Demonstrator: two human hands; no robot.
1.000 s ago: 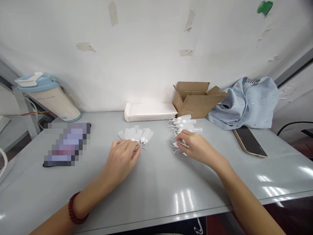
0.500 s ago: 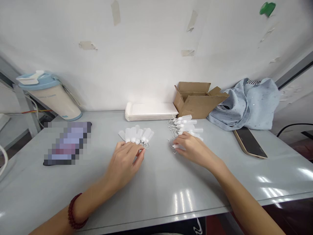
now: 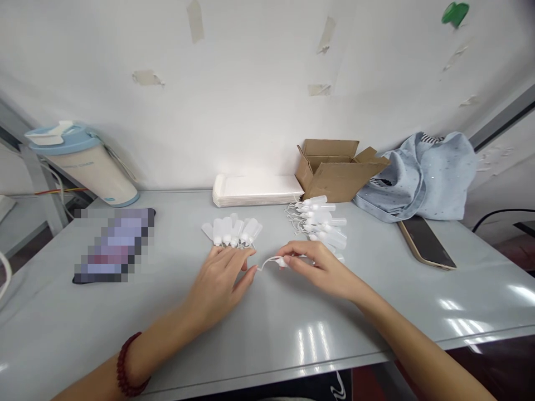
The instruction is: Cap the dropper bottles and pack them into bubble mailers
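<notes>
My right hand (image 3: 321, 266) pinches a small white squeeze bottle by its narrow tip end (image 3: 281, 261); most of that bottle is hidden behind my fingers. From it a thin white cap strap curves left to the thumb of my left hand (image 3: 219, 278). The left thumb and forefinger stand apart, with the strap's end touching or almost touching the thumb tip. Just beyond my left hand lies a group of small translucent bottles (image 3: 227, 227), their tips toward me. Beyond my right hand is another pile of such bottles (image 3: 324, 214), with straps pointing left.
A stack of white envelopes (image 3: 259, 189) and an open cardboard box (image 3: 343, 181) stand against the wall. At left are a tumbler (image 3: 100, 170) and a blurred phone-like device (image 3: 119, 245). A phone (image 3: 426, 242) and a light blue cloth bag (image 3: 443, 178) lie at right.
My right hand has drawn a bottle from the right pile left and toward me. My left hand has shifted slightly right, its thumb and forefinger now at the strap's end.
</notes>
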